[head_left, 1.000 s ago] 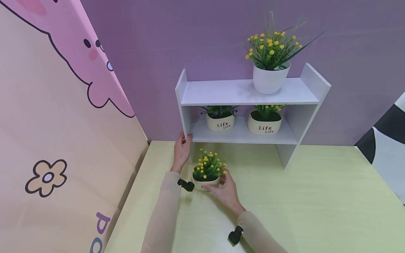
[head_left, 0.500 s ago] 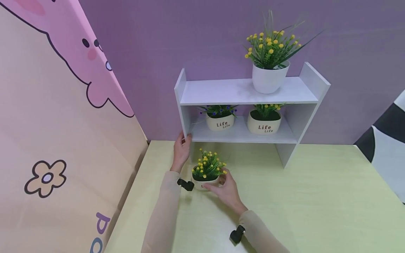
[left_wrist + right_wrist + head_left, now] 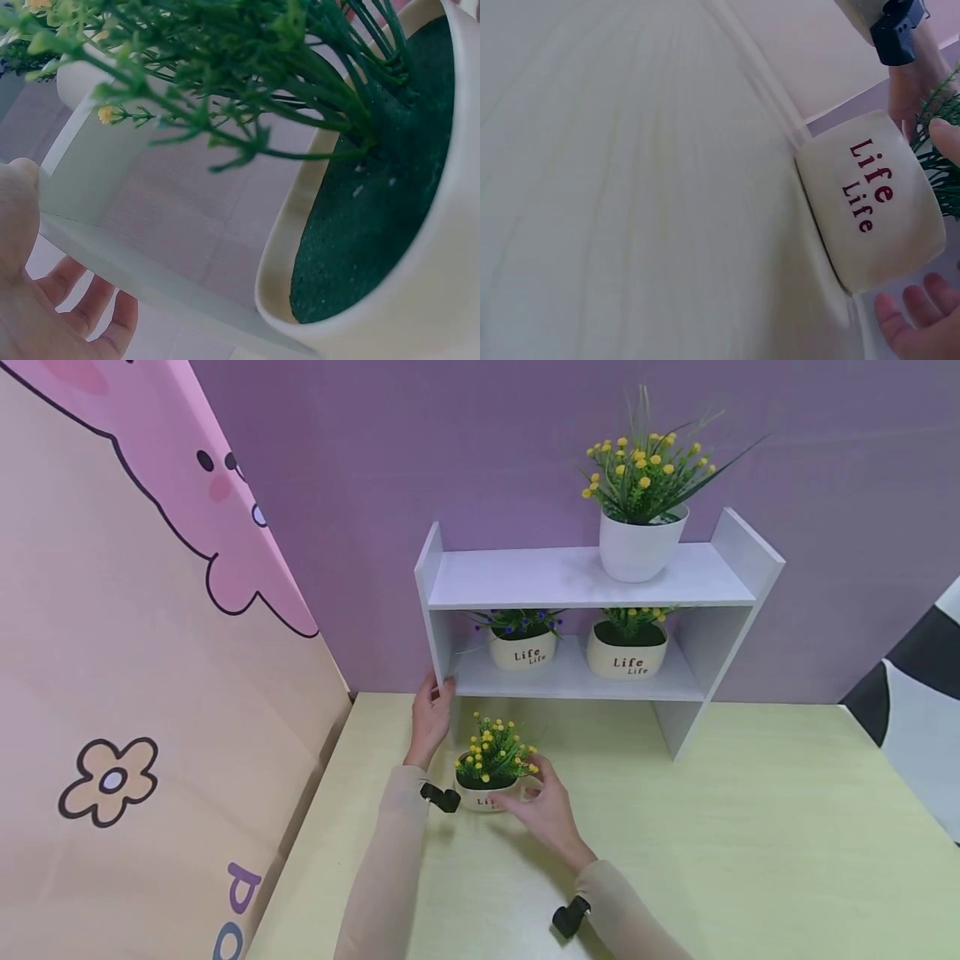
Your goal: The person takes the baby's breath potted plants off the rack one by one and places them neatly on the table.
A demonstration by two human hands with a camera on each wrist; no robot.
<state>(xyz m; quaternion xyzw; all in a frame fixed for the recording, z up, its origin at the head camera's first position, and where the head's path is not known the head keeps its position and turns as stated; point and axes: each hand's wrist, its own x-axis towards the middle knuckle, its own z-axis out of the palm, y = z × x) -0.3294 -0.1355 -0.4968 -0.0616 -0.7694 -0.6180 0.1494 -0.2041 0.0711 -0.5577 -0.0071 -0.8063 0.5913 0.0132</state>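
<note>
A cream flowerpot point(image 3: 474, 798) with yellow artificial flowers stands on the table before the shelf's left end; "Life Life" is printed on it in the right wrist view. My right hand point(image 3: 551, 814) surrounds it loosely from the right, thumb in front and fingers behind. In the right wrist view, a gap shows between that hand's fingertips point(image 3: 889, 306) and the pot point(image 3: 870, 202). With my left hand point(image 3: 431, 722) I grip the lower left side panel of the white shelf point(image 3: 517, 578), thumb on one side and fingers on the other.
On the shelf's middle board stand a blue-flowered pot point(image 3: 522, 653) and a yellow-flowered pot point(image 3: 627, 662). A taller white pot point(image 3: 641, 547) is on the top board. A purple wall point(image 3: 337, 485) rises behind, a decorated panel point(image 3: 172, 652) at left.
My right hand has drawn slightly right and its hold on the flowerpot has loosened, showing more of the lettering. The left hand and the shelf have stayed put.
</note>
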